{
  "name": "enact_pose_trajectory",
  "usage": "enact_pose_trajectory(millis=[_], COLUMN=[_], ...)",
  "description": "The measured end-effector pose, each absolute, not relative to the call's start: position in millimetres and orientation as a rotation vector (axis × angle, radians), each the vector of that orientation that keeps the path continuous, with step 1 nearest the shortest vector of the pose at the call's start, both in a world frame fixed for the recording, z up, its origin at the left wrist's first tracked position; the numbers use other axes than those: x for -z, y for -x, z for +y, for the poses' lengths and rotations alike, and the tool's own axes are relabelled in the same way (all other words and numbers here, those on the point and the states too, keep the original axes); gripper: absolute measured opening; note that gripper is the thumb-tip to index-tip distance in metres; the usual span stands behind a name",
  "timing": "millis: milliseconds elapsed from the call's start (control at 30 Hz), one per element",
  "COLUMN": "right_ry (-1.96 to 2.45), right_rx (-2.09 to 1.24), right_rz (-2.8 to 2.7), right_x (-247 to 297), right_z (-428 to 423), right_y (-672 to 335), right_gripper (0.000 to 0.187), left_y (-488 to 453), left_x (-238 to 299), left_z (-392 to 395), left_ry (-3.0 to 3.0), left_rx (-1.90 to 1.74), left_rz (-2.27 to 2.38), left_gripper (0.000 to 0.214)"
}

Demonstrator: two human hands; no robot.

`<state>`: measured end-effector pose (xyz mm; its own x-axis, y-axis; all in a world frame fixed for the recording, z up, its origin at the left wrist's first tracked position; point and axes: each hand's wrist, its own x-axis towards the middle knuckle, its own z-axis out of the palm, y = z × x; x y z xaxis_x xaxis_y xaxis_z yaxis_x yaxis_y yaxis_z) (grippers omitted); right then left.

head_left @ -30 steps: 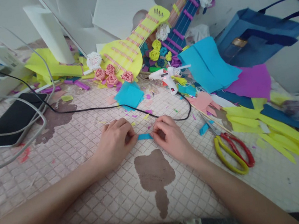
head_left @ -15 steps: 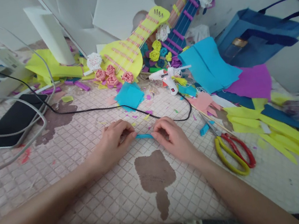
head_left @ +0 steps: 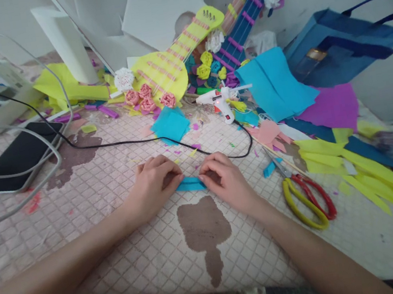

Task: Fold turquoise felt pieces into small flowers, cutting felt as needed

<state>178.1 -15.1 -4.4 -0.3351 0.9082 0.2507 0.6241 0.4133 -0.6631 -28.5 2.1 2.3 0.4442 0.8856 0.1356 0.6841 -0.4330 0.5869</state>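
No lettering, brand, number or sign can be read on anything in view. On the white glue gun (head_left: 224, 107), a small switch (head_left: 228, 117) is seen, but any marking on it is too small to be made out. To the right of the glue gun, a gold-coloured patch (head_left: 316, 53) is carried by the blue bag (head_left: 325, 29), with no wording legible. Far left of the glue gun, faint marks on the white plug block (head_left: 7, 76) are too blurred to be read.
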Motion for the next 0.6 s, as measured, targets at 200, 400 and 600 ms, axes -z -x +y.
enact_pose_trajectory(millis=[200,400,600], right_ry=[1.292,1.253,1.247], right_rx=[-0.603,-0.733,-0.777], right_rz=[-2.099,-2.163,-2.128], right_x=[5.2,-1.1,-6.0], right_z=[-15.3,-15.0,-15.0], right_y=[-179.1,-187.0,-186.8], right_gripper=[0.009,0.014,0.007], left_y=[30.3,38.5,37.5], left_x=[-2.1,0.3,-0.9], left_z=[3.7,8.2,7.4], left_ry=[-2.241,-2.215,-2.132], left_rx=[-0.593,-0.613,-0.657], left_rz=[1.305,1.17,1.169], left_gripper=[0.013,0.013,0.01])
